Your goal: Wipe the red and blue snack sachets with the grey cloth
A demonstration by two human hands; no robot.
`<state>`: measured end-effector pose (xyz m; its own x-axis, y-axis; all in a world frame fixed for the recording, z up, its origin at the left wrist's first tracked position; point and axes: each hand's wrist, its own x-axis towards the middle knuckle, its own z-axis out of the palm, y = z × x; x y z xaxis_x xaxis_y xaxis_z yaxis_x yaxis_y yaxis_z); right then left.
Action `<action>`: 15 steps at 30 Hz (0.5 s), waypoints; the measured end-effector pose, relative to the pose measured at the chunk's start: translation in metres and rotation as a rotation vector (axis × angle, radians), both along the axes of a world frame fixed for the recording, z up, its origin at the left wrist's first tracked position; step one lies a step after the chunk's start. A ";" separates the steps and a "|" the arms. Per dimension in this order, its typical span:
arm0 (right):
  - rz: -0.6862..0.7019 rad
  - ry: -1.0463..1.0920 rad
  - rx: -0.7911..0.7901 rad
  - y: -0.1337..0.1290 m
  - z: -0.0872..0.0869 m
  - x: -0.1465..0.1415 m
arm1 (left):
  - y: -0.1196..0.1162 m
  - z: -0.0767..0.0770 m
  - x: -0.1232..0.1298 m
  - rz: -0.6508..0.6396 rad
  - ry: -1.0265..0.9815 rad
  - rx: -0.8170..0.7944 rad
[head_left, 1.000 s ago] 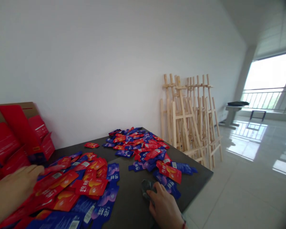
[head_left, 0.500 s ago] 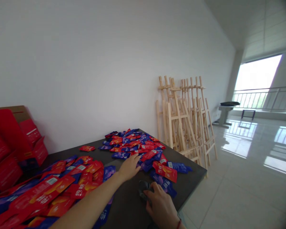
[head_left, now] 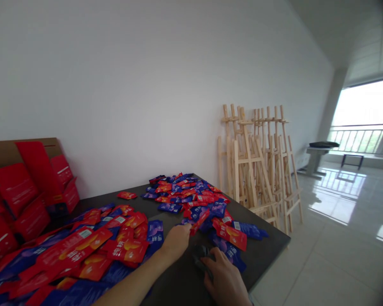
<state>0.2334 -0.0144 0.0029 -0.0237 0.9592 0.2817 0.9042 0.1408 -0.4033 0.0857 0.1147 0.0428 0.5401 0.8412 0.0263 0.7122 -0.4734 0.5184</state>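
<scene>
Between the fingers of my left hand (head_left: 178,241) is the near end of a red packet (head_left: 200,221), tilted up off the right-hand pile. My right hand (head_left: 224,272) is wrapped round a dark grey object (head_left: 201,258), blurred, low over the table. Red and blue packets (head_left: 191,192) lie heaped beyond my hands. A red and orange packet (head_left: 231,234) and a blue packet (head_left: 228,251) lie just past my right hand. Left of my left forearm spreads a second, larger heap of packets (head_left: 92,246).
Open red cartons (head_left: 28,187) stand at the left of the dark table (head_left: 258,265). A single red packet (head_left: 127,195) lies near the wall. Wooden easels (head_left: 255,161) lean against the wall beyond the table's right edge.
My left hand has drawn back from the pile and closed on a red packet, which is now raised at an angle. The view has turned left. My right hand still grips the dark object.
</scene>
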 end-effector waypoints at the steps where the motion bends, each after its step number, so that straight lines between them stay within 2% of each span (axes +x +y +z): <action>1: 0.009 -0.003 -0.005 -0.001 0.000 0.000 | -0.011 -0.003 -0.011 0.015 -0.034 -0.068; 4: 0.092 0.020 -0.017 -0.006 0.006 0.005 | -0.042 -0.018 -0.045 0.050 -0.151 -0.300; 7: 0.185 0.093 0.019 -0.012 0.019 0.017 | -0.067 -0.032 -0.073 0.126 -0.423 -0.668; 9: 0.150 0.130 0.069 -0.014 0.030 0.025 | -0.077 -0.038 -0.083 0.143 -0.520 -0.865; 12: 0.044 0.103 0.102 -0.013 0.043 0.022 | -0.081 -0.041 -0.086 0.124 -0.434 -0.914; 13: 0.052 0.077 0.092 -0.013 0.045 0.016 | -0.081 -0.041 -0.084 0.127 -0.405 -0.900; 15: 0.164 0.012 0.040 -0.011 0.044 -0.001 | -0.079 -0.041 -0.082 0.134 -0.371 -0.861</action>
<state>0.2320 -0.0252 0.0473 -0.1749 0.9308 0.3210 0.8628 0.3019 -0.4054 0.0037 0.0361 0.0018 0.5193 0.7056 -0.4821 0.4525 0.2515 0.8556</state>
